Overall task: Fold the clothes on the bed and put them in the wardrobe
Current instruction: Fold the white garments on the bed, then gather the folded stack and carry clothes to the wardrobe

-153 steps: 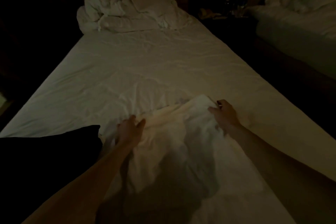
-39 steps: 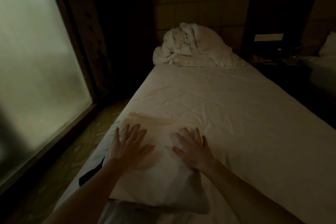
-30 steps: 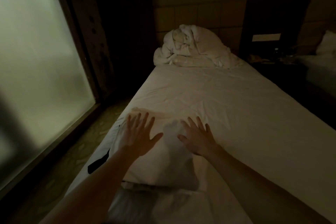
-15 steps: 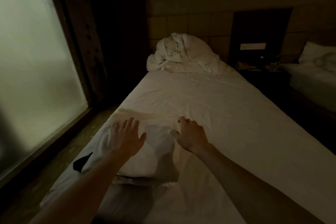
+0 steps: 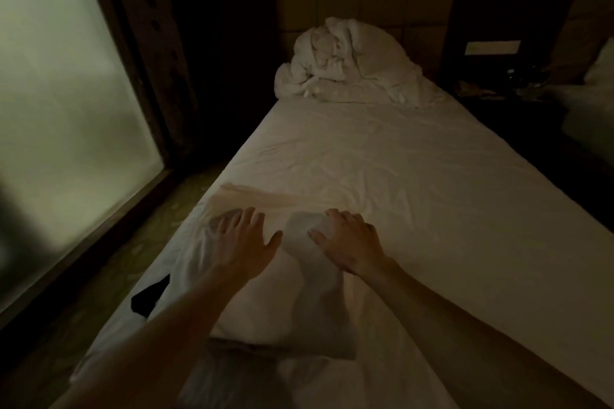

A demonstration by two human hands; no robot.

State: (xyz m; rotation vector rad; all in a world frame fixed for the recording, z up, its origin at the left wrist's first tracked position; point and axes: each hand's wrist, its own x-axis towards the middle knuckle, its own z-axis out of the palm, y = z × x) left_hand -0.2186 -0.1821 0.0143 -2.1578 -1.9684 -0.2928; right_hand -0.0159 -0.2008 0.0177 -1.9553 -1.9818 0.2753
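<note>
A folded white garment [image 5: 282, 302] lies at the near left of the white bed [image 5: 415, 183] in dim light. My left hand [image 5: 242, 242] rests flat on its left part, fingers spread. My right hand [image 5: 349, 242] presses on its upper right corner with the fingers slightly curled on the cloth. A dark garment [image 5: 148, 300] pokes out from under the white one at the bed's left edge. The wardrobe is not in view.
A crumpled white duvet [image 5: 349, 66] is heaped at the head of the bed. A large frosted window [image 5: 59, 116] fills the left side, with patterned floor [image 5: 133, 242] below it. A dark nightstand [image 5: 508, 93] and a second bed [image 5: 594, 103] stand to the right.
Both hands have slid over the folded white garment while staying flat on it. The right fingers have curled onto its upper right corner. The view has shifted a little.
</note>
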